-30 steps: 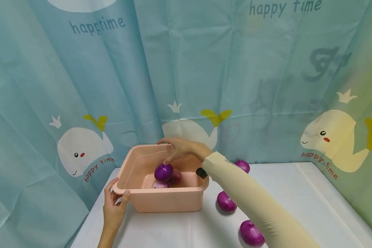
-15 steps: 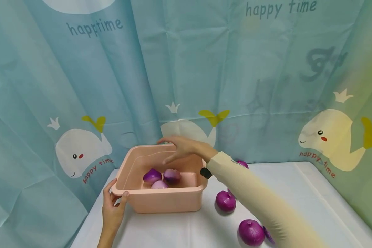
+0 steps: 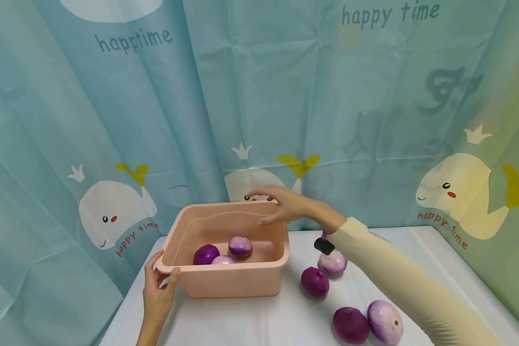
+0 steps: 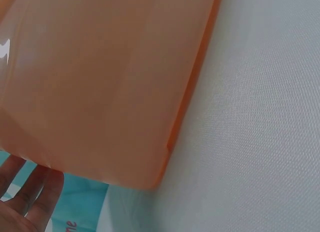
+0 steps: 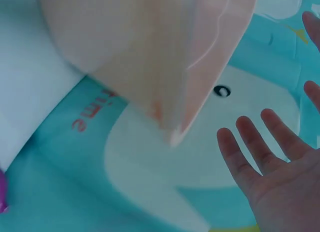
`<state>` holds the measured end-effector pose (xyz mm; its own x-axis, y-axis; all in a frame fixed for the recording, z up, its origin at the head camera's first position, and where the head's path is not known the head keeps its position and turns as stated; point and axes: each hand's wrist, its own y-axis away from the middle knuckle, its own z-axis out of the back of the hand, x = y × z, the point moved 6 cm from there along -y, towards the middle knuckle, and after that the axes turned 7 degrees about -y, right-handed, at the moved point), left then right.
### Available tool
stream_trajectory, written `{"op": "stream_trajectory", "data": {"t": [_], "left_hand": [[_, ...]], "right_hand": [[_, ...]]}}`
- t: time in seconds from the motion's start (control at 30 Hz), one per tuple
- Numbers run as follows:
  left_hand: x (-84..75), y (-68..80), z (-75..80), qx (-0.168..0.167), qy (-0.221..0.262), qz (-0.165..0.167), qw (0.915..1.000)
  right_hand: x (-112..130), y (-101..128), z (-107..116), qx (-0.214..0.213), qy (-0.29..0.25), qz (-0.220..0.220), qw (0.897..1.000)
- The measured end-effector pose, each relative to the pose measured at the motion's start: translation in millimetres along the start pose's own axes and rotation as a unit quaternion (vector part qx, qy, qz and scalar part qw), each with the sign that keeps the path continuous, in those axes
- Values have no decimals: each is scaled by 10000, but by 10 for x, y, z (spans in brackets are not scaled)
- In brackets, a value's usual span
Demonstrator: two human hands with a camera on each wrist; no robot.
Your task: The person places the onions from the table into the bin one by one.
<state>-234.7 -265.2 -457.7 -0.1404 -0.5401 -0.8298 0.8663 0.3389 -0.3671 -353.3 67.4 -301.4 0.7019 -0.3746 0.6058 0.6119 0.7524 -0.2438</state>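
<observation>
A pink plastic basin stands on the white table, left of centre. Inside lie three onions: a dark purple one, a pale one and a purple-white one. My left hand grips the basin's front left corner, thumb over the rim. My right hand hovers empty above the basin's back right corner, fingers spread. The right wrist view shows that open palm beside the basin's corner. In the left wrist view the basin's wall fills the frame, with fingers at its lower edge.
Several more purple onions lie on the table right of the basin: two close by and two nearer the front edge. A blue whale-print curtain hangs close behind and at both sides of the table.
My right hand let go of the dark purple onion, which dropped and rolled left inside the basin. The hand then rose and drew back to the right. The left hand kept its grip.
</observation>
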Motion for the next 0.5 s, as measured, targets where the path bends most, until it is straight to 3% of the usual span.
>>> {"op": "stream_trajectory", "data": {"t": [0.23, 0.5], "left_hand": [[10, -5, -1, -48, -5, 4, 10000], [14, 2, 1, -42, -47, 43, 10000]], "right_hand": [[-215, 490, 202, -650, 266, -343, 9969], [-565, 936, 312, -999, 23, -704, 9925]]}}
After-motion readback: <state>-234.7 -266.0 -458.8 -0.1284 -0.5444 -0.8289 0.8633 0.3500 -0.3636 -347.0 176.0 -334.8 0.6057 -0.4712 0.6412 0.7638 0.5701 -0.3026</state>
